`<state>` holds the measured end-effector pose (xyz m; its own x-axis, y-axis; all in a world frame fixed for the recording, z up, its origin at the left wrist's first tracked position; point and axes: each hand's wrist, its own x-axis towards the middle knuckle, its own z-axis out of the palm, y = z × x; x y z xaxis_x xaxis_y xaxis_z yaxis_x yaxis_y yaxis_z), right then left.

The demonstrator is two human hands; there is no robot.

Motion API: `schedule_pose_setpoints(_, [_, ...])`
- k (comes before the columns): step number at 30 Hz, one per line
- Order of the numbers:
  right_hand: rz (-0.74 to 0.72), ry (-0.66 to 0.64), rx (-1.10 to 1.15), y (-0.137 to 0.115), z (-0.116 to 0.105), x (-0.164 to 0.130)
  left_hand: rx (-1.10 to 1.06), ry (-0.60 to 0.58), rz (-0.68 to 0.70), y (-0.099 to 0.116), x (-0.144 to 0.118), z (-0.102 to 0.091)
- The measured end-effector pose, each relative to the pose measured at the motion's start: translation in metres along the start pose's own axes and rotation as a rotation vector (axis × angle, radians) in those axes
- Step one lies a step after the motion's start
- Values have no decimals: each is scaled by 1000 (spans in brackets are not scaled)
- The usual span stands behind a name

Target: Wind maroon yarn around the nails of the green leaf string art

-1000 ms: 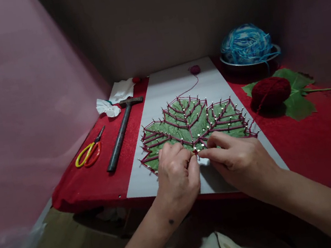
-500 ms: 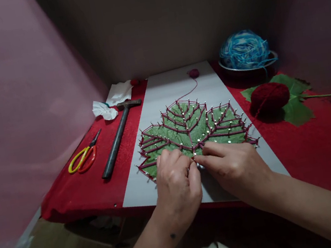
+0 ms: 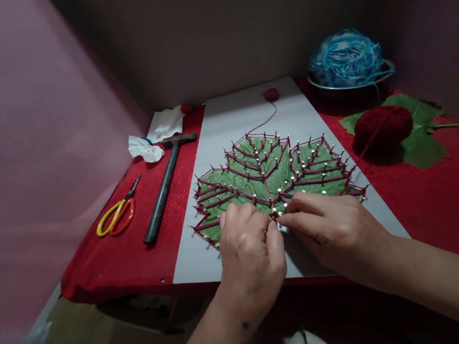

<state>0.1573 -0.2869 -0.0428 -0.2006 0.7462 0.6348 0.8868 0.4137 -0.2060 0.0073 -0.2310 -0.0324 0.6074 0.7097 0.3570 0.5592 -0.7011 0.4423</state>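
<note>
My left hand (image 3: 248,245) is closed at the near edge of a green leaf (image 3: 239,175), its thumb and forefinger pinching red yarn (image 3: 273,216). Just to its right, my right hand (image 3: 339,227) pinches at the same strand, fingertips almost meeting the left ones. The leaf lies flat on a white board (image 3: 241,111). Nails (image 3: 279,190) stand along its outline and veins, wound with dark purple-red yarn (image 3: 265,183). My hands cover part of the leaf's lower edge, and the strand between the fingertips is barely visible.
A red yarn ball (image 3: 384,127) rests on another leaf (image 3: 425,145) at right. Behind it is blue yarn (image 3: 345,58) in a metal bowl (image 3: 320,85). A small purple ball (image 3: 272,94) sits at the back. Left lie a hammer (image 3: 165,191), scissors (image 3: 119,211) and crumpled tissue (image 3: 144,149).
The view has shifted slightly, so the board and objects appear a little moved. Both hands stay at the leaf's lower middle, still pinching, with only small finger movement.
</note>
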Motion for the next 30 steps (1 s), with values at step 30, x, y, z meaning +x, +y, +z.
schedule_pose_setpoints(30, [29,-130,-115,-5,6,12,92,77,30,-1,-4,6])
